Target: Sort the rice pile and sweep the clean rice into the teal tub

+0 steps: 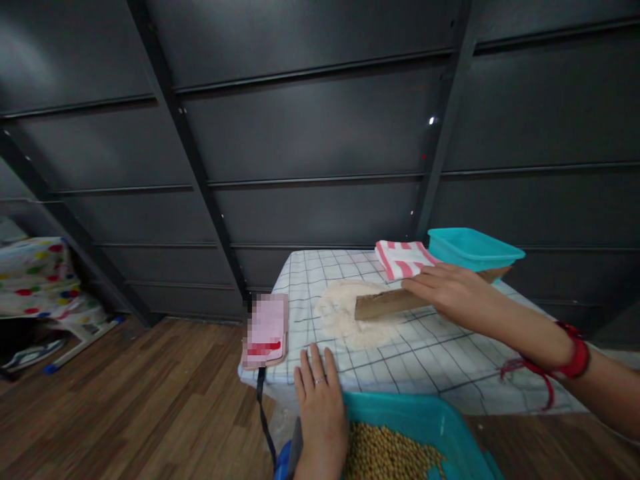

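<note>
The checked-cloth desk (425, 353) carries a teal tray (400, 408) of yellow beans at its near edge. Mid-desk lies a flour pile (340, 317). A cardboard strip (380, 303) stands on edge against it, grasped by the right hand (445, 290). The left hand (320, 403) rests flat and released beside the tray.

The counter (505, 387), under a white grid-checked cloth (425, 360), carries a pale powder heap (340, 313), a brown cardboard strip (380, 303) touching it, a folded red-striped towel (400, 259) and a turquoise plastic tub (473, 248).
</note>
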{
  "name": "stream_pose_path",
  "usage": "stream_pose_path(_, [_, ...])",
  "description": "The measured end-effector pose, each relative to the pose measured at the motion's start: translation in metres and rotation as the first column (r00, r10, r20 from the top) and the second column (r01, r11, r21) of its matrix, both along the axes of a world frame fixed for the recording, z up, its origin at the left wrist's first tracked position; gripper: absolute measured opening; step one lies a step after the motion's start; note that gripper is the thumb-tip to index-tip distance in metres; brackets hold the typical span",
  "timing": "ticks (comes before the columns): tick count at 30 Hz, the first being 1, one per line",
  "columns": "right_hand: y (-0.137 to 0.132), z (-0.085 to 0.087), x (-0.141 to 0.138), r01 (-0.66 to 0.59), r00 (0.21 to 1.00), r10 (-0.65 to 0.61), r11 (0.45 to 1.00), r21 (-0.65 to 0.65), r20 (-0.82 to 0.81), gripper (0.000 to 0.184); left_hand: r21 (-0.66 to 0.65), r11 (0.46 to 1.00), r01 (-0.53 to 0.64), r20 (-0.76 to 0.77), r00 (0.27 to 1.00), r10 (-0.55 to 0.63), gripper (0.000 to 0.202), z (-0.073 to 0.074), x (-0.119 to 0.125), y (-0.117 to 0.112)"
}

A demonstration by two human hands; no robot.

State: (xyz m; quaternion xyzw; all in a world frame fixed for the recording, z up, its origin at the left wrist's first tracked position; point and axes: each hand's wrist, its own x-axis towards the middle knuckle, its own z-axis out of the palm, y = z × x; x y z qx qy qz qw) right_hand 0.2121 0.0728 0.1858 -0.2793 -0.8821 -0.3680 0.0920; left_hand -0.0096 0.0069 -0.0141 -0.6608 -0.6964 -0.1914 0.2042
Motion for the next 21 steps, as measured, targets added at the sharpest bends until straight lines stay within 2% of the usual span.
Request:
stream_pose_path(6, [0.004,0.005,-0.004,0.002,0.999,-0.005,0.998,-0.065,-0.051,0.036,-0.066,0.998,0.016,-0.048,0.999,-0.019,0.053,0.008,-0.002,-0.003])
stream_pose_path(10, [0.005,-0.004,-0.011,-0.052,0.997,0.046,0.993,-0.103,-0.055,0.031,-0.094,0.995,0.036,-0.074,0.996,-0.043,0.053,0.012,-0.004,-0.004])
stream_pose_path(14, [0.017,-0.012,-0.016,-0.020,0.999,0.017,0.998,-0.064,-0.036,0.026,-0.068,0.997,0.032,-0.087,0.995,-0.037,0.053,0.011,-0.004,-0.004])
stream_pose_path(21, [0.023,0.003,-0.011,0.032,0.999,-0.032,0.999,-0.012,-0.026,0.031,-0.087,0.995,0.042,-0.025,0.999,-0.045,0.052,0.011,-0.004,-0.003])
